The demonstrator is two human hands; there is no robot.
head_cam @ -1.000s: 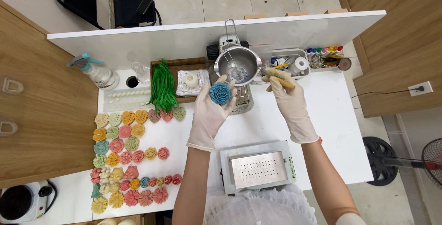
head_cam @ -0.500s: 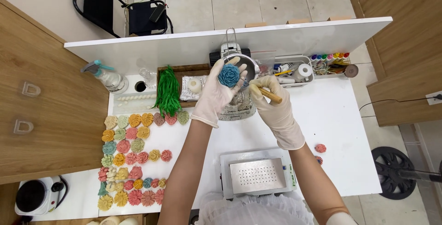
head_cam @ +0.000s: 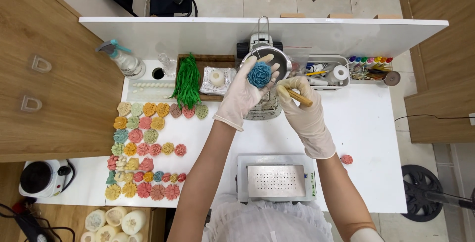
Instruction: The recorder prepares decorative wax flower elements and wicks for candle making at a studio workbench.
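Note:
My left hand (head_cam: pixel 243 93), in a white glove, holds a blue wax flower (head_cam: pixel 260 74) up over a small metal pot (head_cam: pixel 283 60) at the back of the white table (head_cam: pixel 361 123). Beside it my gloved right hand (head_cam: pixel 303 108) grips a wooden-handled tool (head_cam: pixel 298 97), its tip hidden near the flower. Both hands are close together above a machine with black knobs (head_cam: pixel 258 44).
Several coloured wax flowers (head_cam: pixel 143 148) lie in rows at the left. A green tassel (head_cam: pixel 187 86), a spray bottle (head_cam: pixel 121 59), a tray of supplies (head_cam: pixel 326 73), a metal hot plate (head_cam: pixel 276 180), one pink flower (head_cam: pixel 347 159) and a small stove (head_cam: pixel 42 177) surround the work.
Both hands have stayed over the pot with the blue flower and tool; the flower has shifted slightly toward the pot's front. The camera has tilted a little.

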